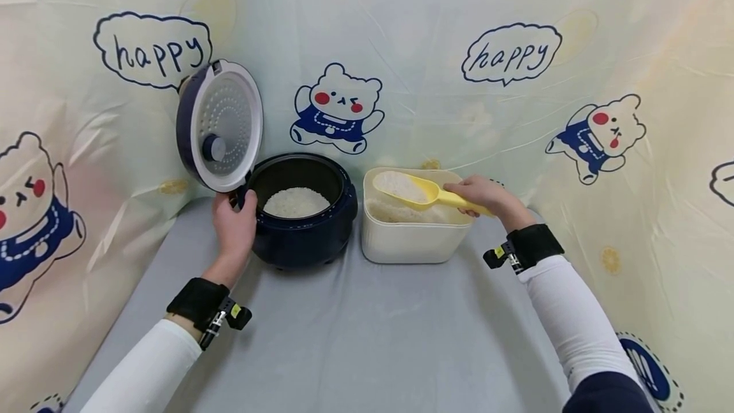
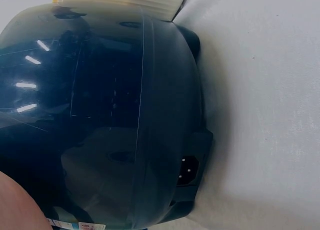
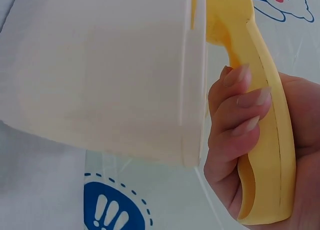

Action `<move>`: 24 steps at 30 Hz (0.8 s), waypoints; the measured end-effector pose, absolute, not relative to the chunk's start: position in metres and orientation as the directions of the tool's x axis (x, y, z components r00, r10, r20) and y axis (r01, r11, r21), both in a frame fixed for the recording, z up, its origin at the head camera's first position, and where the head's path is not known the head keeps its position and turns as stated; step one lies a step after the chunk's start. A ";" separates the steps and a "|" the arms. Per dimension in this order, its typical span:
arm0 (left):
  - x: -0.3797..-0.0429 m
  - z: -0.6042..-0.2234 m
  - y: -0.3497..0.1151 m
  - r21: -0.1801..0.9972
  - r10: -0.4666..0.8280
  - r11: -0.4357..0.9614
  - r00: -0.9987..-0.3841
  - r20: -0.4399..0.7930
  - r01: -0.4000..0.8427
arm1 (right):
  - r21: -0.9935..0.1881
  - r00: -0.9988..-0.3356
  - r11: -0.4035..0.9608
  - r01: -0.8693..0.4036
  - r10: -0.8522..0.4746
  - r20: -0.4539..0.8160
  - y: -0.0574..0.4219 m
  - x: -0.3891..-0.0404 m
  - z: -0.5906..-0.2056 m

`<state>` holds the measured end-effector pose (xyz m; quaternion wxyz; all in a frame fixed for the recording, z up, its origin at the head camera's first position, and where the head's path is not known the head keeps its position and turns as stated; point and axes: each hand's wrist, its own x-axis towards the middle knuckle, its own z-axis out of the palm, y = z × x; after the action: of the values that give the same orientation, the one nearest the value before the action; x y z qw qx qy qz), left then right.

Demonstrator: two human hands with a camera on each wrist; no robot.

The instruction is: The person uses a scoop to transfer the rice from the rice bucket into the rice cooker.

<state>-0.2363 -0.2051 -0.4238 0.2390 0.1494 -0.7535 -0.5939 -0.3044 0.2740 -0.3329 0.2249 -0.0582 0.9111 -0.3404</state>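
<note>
A dark blue rice cooker [image 1: 304, 244] stands on the table with its lid [image 1: 226, 126] raised to the left and white rice [image 1: 296, 202] inside. My left hand [image 1: 234, 225] holds the cooker by the hinge side, thumb near the rim; its other fingertips are partly hidden. In the left wrist view, only a bit of that hand [image 2: 17, 205] shows beside the cooker's wall [image 2: 100, 94]. My right hand [image 1: 487, 197] grips the handle of a yellow scoop [image 1: 444, 196] heaped with rice. The scoop is over a cream bin [image 1: 410, 244] with rice in it.
Bin and cooker stand side by side on a grey cloth-covered table [image 1: 367, 336]. A printed curtain [image 1: 424, 81] hangs close behind them and along the sides. A power socket [image 2: 188, 170] shows low on the cooker.
</note>
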 end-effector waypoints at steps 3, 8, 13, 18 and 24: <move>-0.236 -0.425 -0.205 0.968 -0.508 0.243 -0.842 0.179 0.059 | -0.660 -0.892 0.750 0.048 -0.265 -0.366 0.268 -0.304 -0.329; -0.237 -0.425 -0.206 0.966 -0.509 0.252 -0.841 0.182 0.057 | -0.677 -0.889 0.735 0.040 -0.283 -0.360 0.256 -0.305 -0.323; -0.237 -0.426 -0.207 0.965 -0.507 0.254 -0.842 0.186 0.060 | -0.690 -0.888 0.724 0.003 -0.316 -0.335 0.237 -0.308 -0.314; -0.237 -0.425 -0.207 0.967 -0.503 0.247 -0.845 0.180 0.058 | -0.699 -0.877 0.712 -0.064 -0.375 -0.302 0.215 -0.310 -0.300; -0.238 -0.425 -0.207 0.965 -0.507 0.255 -0.841 0.188 0.062 | -0.636 -0.873 0.763 -0.112 -0.382 -0.304 0.187 -0.316 -0.284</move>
<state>-0.2376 -0.2067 -0.4254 0.2401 0.1472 -0.7547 -0.5925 -0.3157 0.1873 -0.2836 0.2131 -0.1350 0.9144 -0.3165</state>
